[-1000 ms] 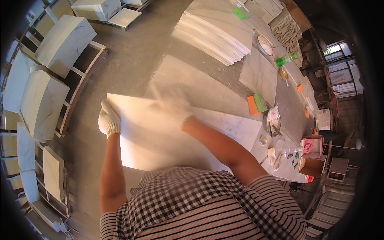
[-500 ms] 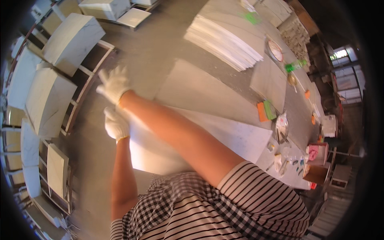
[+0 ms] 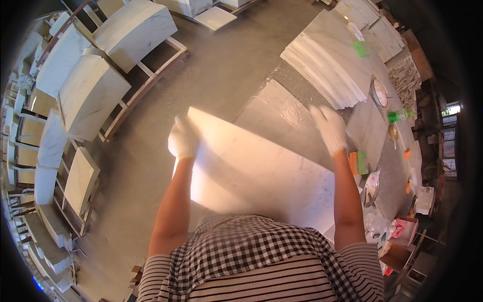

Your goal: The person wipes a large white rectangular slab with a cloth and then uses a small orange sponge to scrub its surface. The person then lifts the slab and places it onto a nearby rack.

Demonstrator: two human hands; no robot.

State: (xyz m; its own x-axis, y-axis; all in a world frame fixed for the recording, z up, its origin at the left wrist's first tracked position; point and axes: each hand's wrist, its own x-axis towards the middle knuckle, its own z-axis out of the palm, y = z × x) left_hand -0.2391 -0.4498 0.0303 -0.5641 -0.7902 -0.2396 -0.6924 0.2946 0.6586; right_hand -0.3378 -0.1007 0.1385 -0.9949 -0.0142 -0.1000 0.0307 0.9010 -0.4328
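Observation:
A white marble slab [image 3: 251, 166] with faint grey veins lies at a slant in front of my body. My left hand [image 3: 182, 138], in a white knit glove, is closed round the slab's left edge near its far corner. My right hand [image 3: 329, 130], gloved the same way, is beyond the slab's far right side, over a dusty flat slab [image 3: 274, 108]. Its fingers reach forward, slightly blurred, and no object shows in them. An orange block and a green block [image 3: 360, 163] sit just right of my right wrist.
A stack of pale slabs [image 3: 327, 65] stands at the far right. Beyond the blocks are a round bowl [image 3: 379, 93], a green bottle [image 3: 400, 116] and an open box [image 3: 402, 229]. Racks of marble pieces [image 3: 95, 95] line the left side, across the floor [image 3: 146, 151].
My right hand has swung from the far left, near my left hand, across to the right side. My left hand stays at the slab's left edge. The whole view has shifted.

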